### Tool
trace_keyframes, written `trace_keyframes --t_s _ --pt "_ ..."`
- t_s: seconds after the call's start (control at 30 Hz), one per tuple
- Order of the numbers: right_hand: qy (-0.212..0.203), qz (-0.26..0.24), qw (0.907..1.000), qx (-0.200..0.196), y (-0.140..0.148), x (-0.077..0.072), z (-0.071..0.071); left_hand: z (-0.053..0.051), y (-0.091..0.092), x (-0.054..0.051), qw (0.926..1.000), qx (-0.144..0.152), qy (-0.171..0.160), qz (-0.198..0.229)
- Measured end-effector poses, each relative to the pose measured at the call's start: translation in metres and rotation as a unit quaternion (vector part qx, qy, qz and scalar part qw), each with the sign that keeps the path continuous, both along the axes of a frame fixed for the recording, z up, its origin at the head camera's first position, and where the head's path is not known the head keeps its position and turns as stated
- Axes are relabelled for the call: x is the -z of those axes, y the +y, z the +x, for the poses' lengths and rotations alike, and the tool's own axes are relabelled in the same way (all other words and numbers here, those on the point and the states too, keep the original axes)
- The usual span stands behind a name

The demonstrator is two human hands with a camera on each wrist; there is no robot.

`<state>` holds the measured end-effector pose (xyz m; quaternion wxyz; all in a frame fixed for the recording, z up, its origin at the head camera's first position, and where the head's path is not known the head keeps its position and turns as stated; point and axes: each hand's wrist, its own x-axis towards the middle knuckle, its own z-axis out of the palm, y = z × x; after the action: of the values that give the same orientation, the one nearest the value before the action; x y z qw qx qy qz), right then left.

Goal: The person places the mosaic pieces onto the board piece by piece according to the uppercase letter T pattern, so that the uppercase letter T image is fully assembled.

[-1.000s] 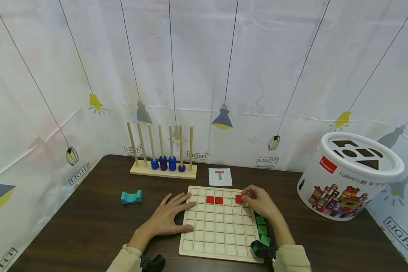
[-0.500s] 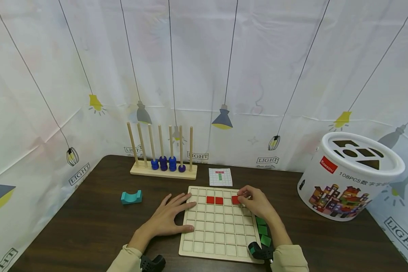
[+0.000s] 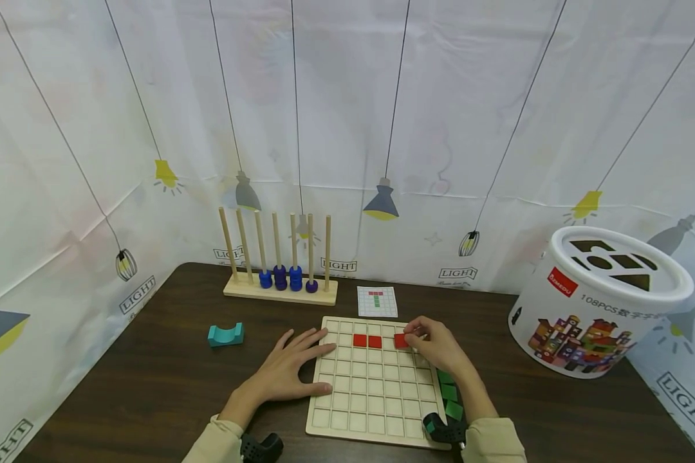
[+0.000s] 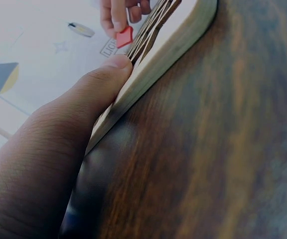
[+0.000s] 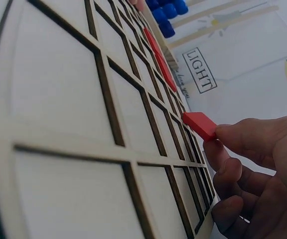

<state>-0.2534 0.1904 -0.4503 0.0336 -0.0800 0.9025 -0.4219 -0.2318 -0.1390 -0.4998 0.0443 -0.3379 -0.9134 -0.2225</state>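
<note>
The table [image 3: 150, 392] has a dark brown top with streaky wood grain. Toward its far left stands a peg abacus [image 3: 280, 295], its pale base flat on the surface and its seven pegs upright. A teal arch block [image 3: 226, 336] lies nearer the front, its hollow facing up. Right of the abacus, a white pattern card [image 3: 377, 310] lies flat, just beyond the wooden grid board [image 3: 375, 388], which rests flat near the middle. At least three green square tiles [image 3: 448, 393] sit just beside the board's right edge. Well to the right stands a white block bucket [image 3: 596, 315], lid on.
</note>
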Motion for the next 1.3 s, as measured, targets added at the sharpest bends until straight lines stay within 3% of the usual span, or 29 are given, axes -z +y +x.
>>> trace_keyframes --t_s 0.4,0.83,1.3 --pt "-0.001 0.011 0.9998 0.015 -0.009 0.002 0.0 0.0 0.0 0.0 1.0 -0.001 0.002 -0.003" --pt "0.033 0.037 0.9986 0.02 -0.02 0.006 0.002 -0.001 0.0 0.001 1.0 0.001 0.004 -0.004" --pt "0.021 0.055 0.9981 0.016 -0.024 0.005 0.003 0.0 0.0 0.0 1.0 -0.001 -0.001 -0.003"
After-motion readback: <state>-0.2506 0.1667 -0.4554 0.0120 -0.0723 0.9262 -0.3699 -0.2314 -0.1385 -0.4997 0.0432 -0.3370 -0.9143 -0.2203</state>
